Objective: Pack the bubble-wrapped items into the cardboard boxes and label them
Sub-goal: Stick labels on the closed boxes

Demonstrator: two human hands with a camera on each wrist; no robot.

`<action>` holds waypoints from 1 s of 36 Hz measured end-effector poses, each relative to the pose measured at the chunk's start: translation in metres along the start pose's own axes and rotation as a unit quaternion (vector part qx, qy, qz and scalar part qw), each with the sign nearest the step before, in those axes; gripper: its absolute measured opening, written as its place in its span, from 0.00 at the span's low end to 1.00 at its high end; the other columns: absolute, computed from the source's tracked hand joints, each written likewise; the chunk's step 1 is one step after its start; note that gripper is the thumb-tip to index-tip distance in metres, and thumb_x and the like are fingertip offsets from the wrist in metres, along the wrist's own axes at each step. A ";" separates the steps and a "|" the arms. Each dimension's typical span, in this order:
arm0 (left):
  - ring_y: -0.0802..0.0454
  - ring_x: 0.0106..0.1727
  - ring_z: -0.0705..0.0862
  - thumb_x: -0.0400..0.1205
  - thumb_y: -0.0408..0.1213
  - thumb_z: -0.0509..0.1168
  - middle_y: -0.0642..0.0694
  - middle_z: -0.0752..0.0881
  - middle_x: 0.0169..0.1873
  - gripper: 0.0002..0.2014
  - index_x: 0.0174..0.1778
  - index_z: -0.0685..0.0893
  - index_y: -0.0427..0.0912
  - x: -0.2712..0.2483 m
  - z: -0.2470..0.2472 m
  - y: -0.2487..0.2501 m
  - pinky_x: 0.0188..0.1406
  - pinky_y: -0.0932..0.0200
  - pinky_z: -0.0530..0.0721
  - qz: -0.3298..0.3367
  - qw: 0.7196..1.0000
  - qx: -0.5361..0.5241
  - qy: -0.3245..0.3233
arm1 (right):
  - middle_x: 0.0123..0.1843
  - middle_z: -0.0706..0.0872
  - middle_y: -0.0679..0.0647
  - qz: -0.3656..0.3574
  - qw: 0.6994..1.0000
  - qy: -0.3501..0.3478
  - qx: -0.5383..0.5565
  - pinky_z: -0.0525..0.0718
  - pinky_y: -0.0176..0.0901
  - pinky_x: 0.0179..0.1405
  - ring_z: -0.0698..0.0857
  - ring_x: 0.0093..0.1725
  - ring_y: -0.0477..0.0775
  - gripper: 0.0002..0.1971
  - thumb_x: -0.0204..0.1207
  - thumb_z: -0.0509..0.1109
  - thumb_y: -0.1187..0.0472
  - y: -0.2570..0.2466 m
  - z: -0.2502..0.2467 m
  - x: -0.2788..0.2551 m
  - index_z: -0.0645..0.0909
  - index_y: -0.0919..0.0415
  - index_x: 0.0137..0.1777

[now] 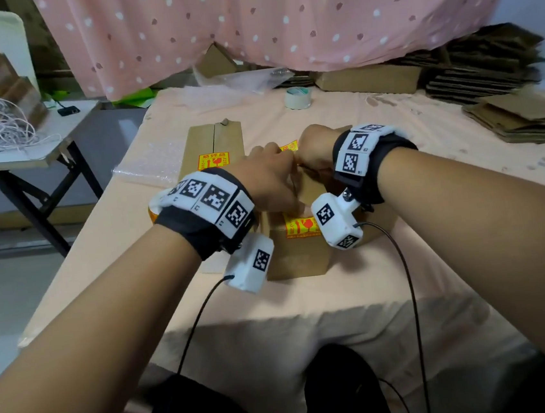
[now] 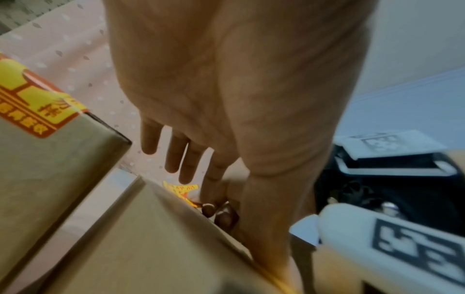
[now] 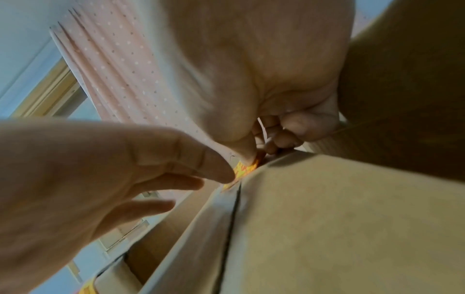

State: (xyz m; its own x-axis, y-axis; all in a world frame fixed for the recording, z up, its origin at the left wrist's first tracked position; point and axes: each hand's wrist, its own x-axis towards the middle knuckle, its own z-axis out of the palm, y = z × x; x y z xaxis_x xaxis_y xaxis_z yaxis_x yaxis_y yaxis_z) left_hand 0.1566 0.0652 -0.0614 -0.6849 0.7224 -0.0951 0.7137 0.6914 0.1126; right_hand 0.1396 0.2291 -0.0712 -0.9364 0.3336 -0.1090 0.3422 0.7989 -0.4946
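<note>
Presently, both hands meet over the far end of a closed brown cardboard box (image 1: 298, 254) lying on the desk (image 1: 340, 293), which is draped in a peach cloth. That box carries a yellow-and-red fragile sticker (image 1: 302, 226) on its near top face. The right hand (image 1: 314, 149) has its grip clamped on a second yellow-and-red sticker (image 1: 288, 146); in the right wrist view thumb and forefinger pinch it at the box's far edge, by the centre seam. The left hand (image 1: 270, 179) has its forefinger tip touching the same sticker, with the other fingers (image 2: 173, 157) spread straight and holding nothing. A second long brown cardboard box (image 1: 213, 148) lies just to the left, closed and bearing its own yellow-and-red label (image 1: 214, 162). A sheet of clear bubble wrap (image 1: 149, 165) lies beside it. A pale roll of tape (image 1: 298, 97) stands farther back, and flattened cardboard boxes (image 1: 485, 73) are stacked at the right. Bubble-wrapped items are not discernible.
</note>
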 end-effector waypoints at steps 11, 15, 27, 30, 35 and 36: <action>0.44 0.74 0.72 0.67 0.73 0.70 0.52 0.70 0.75 0.50 0.80 0.66 0.50 0.005 -0.006 -0.008 0.75 0.42 0.72 -0.017 0.996 -0.008 -0.083 | 0.44 0.81 0.51 -0.006 1.000 0.008 0.005 0.78 0.39 0.34 0.80 0.36 0.48 0.12 0.77 0.72 0.54 -0.005 0.004 0.001 0.73 0.50 0.34; 0.43 0.75 0.71 0.59 0.78 0.67 0.54 0.69 0.78 0.57 0.82 0.64 0.52 0.004 -0.009 -0.009 0.75 0.44 0.69 -0.022 0.994 -0.011 -0.102 | 0.35 0.77 0.48 -0.001 1.000 0.004 -0.004 0.73 0.38 0.27 0.77 0.31 0.46 0.13 0.77 0.72 0.55 -0.004 0.001 0.002 0.73 0.51 0.33; 0.41 0.85 0.58 0.64 0.79 0.61 0.50 0.56 0.85 0.60 0.87 0.53 0.49 0.007 -0.006 -0.010 0.82 0.40 0.54 -0.009 0.993 0.068 -0.098 | 0.37 0.81 0.58 0.038 0.996 0.030 -0.069 0.82 0.45 0.44 0.84 0.44 0.61 0.10 0.80 0.70 0.59 -0.016 0.002 0.000 0.77 0.63 0.39; 0.45 0.86 0.54 0.51 0.85 0.53 0.51 0.55 0.86 0.69 0.87 0.53 0.49 0.011 -0.005 -0.013 0.83 0.35 0.53 -0.004 0.991 0.087 -0.103 | 0.49 0.89 0.62 0.048 0.996 0.041 -0.060 0.87 0.51 0.58 0.90 0.51 0.63 0.17 0.77 0.74 0.50 -0.014 0.001 -0.003 0.84 0.67 0.48; 0.47 0.83 0.61 0.54 0.85 0.60 0.49 0.66 0.81 0.63 0.80 0.61 0.48 0.016 -0.003 -0.017 0.80 0.34 0.57 -0.011 0.991 0.082 -0.104 | 0.53 0.86 0.60 0.015 0.995 0.079 -0.053 0.86 0.49 0.48 0.87 0.51 0.61 0.14 0.75 0.75 0.59 -0.015 0.000 -0.007 0.80 0.62 0.57; 0.46 0.79 0.65 0.56 0.85 0.61 0.49 0.68 0.79 0.61 0.79 0.62 0.48 0.017 -0.004 -0.017 0.78 0.36 0.60 -0.013 0.991 0.086 -0.102 | 0.52 0.84 0.58 -0.007 0.995 0.086 -0.054 0.83 0.47 0.44 0.85 0.51 0.60 0.13 0.74 0.74 0.63 -0.016 -0.001 -0.008 0.79 0.60 0.57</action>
State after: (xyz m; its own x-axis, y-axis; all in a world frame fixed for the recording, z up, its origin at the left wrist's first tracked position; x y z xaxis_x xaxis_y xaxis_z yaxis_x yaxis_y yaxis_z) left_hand 0.1324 0.0658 -0.0609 -0.6718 0.6795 -0.2949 0.7228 0.6884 -0.0605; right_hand 0.1419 0.2141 -0.0615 -0.9171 0.3953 0.0519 0.3440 0.8505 -0.3979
